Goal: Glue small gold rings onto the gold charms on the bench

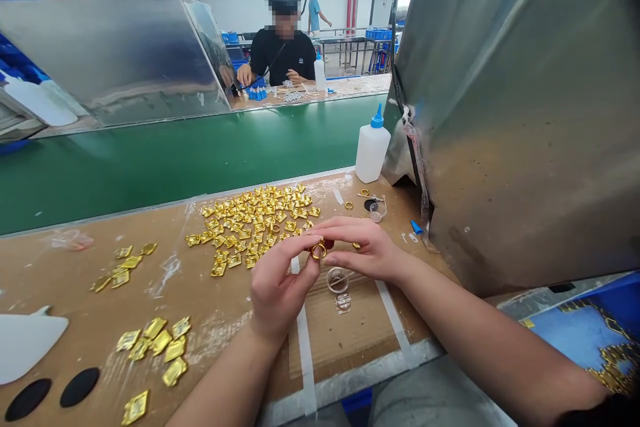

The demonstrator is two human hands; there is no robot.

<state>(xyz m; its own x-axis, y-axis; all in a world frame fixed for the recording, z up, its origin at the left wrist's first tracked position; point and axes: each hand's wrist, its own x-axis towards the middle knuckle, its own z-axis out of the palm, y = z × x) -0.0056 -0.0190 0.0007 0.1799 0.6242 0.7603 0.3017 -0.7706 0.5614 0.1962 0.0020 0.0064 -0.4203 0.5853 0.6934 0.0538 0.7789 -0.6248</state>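
Observation:
Between the fingertips of my two hands is a small gold ring (319,252). My left hand (281,280) pinches it from the left, thumb below and index finger above. From the right, the curled fingers of my right hand (363,248) close on it too; a dark red bit beside the ring is too small to name. Below the hands lie a small clear round cup (337,279) with a thin stick across it and a clear plastic piece (343,303). Many gold square pieces (245,233) are spread just beyond my left hand.
A white bottle with a blue nozzle (373,147) stands near the metal hood (525,113). Smaller groups of gold pieces (161,342) lie left, near black ovals (80,387). A green belt (150,170) runs behind the bench. Across it sits a person (283,57).

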